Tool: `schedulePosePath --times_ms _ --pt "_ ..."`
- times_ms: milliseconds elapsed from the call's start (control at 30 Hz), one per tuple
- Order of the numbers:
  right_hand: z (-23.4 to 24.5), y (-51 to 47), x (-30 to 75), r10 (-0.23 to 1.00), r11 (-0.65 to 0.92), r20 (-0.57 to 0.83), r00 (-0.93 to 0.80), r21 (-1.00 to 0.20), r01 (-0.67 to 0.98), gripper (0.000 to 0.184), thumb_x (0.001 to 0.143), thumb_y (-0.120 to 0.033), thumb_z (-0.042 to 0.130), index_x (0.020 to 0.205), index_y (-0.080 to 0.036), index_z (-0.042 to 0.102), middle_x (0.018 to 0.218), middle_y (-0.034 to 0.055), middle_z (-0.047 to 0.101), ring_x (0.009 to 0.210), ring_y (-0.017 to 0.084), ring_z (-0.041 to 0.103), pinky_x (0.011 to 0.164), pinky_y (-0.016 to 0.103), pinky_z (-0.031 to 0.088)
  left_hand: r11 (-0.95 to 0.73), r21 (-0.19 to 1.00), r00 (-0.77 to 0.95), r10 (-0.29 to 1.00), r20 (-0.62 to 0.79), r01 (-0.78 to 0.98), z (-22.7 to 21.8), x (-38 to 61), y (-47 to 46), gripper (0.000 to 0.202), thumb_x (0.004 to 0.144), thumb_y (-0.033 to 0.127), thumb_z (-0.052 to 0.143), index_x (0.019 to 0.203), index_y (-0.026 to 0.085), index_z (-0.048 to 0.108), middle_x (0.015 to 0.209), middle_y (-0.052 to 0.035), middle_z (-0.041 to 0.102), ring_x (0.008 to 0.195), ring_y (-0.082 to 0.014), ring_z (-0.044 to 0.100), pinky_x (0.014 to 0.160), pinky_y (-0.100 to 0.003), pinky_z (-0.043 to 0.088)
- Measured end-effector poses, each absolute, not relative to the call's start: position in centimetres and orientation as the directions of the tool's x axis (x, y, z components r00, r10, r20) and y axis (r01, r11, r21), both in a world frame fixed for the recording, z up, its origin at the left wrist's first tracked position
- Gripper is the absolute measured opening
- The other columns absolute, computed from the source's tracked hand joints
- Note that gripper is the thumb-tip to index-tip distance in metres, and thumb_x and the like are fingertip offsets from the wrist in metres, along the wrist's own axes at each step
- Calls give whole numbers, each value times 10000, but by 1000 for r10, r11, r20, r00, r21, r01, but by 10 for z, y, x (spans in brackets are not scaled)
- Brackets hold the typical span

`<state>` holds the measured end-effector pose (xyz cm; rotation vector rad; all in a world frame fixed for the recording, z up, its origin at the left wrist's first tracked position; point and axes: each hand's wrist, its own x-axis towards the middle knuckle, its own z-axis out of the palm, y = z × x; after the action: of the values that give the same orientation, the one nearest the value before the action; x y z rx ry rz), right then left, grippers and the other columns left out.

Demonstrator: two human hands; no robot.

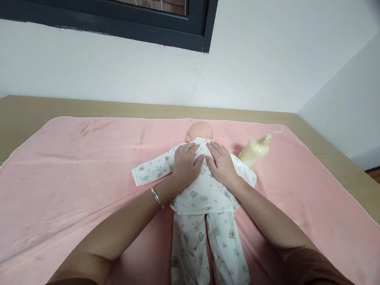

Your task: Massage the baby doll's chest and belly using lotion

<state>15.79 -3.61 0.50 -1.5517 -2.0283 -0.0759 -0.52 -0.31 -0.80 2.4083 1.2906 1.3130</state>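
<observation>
Baby doll lies on the pink blanket (a bottle is by one sleeve). Left hand and right hand rest flat on its shirt, fingers a little spread, gripping nothing.

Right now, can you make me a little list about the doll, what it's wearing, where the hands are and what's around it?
lying: doll on a pink blanket, head toward the wall, no face showing
clothes: white patterned shirt and pants
left hand: flat on the upper shirt, bracelet on that wrist
right hand: flat on the upper shirt, beside the left
nearby: pale yellow bottle, next to the sleeve on the right; can't tell if they touch
under the blanket: table
</observation>
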Motion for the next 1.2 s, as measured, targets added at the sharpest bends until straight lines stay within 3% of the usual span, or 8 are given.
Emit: schedulePosePath --times_ms 133,267,400,533,667,900,1000,1200 --pt "5 -38 160 832 387 499 -243 -208 898 478 964 -367 400 1357 -124 523 1408 166 539 1329 303 468 1118 522 353 -659 419 259 681 685 625 -8 -6 -6 241 892 302 543 1088 201 641 1080 -90 676 1065 -253 594 963 -433 458" --pt "1 -41 159 790 373 592 -157 -262 890 404 928 -357 466 1258 -171 608 1316 134 623 1269 267 543 1111 477 385 -645 416 236 681 693 641 -8 -7 -8 205 883 319 564 1020 207 668 993 -82 685 1017 -250 606 929 -426 471" --pt "-1 -41 157 832 305 551 -70 -347 887 410 926 -360 477 1280 -190 597 1349 117 603 1291 272 525 1122 499 371 -607 453 236 731 640 653 -7 -6 -7 264 880 320 557 1099 199 641 1115 -92 670 1097 -261 589 988 -437 452" --pt "1 -35 159 891 270 443 -97 -348 898 488 952 -388 445 1383 -169 505 1460 137 494 1377 308 423 1138 559 317 -579 465 258 768 586 669 -6 -4 -4 401 872 305 555 1245 158 562 1302 -131 612 1266 -297 514 1112 -497 358" --pt "3 -35 160 894 287 427 -136 -315 905 509 964 -353 411 1425 -141 455 1500 146 439 1433 315 338 1149 563 295 -626 428 281 724 630 652 -8 -5 -3 349 879 298 546 1195 158 592 1260 -129 647 1227 -288 556 1087 -498 393" --pt "-2 -50 150 791 231 612 -10 -283 931 362 949 -320 444 1172 -155 676 1248 132 670 1235 265 580 1095 434 417 -659 390 222 647 729 643 -9 -7 -9 188 892 326 551 934 198 682 967 -83 722 997 -244 645 920 -418 511" --pt "-1 -49 150 813 200 582 15 -303 932 380 943 -334 450 1217 -166 652 1284 124 648 1254 275 560 1086 443 425 -624 410 211 684 699 665 -8 -7 -9 214 893 336 544 989 197 677 1027 -94 703 1027 -257 624 934 -435 505" --pt "7 -37 158 881 283 452 -138 -272 920 468 953 -286 385 1384 -144 499 1436 140 518 1357 307 445 1123 561 338 -650 377 295 685 666 660 -9 -6 -4 326 907 298 496 1194 178 597 1258 -126 635 1226 -277 550 1084 -495 418"
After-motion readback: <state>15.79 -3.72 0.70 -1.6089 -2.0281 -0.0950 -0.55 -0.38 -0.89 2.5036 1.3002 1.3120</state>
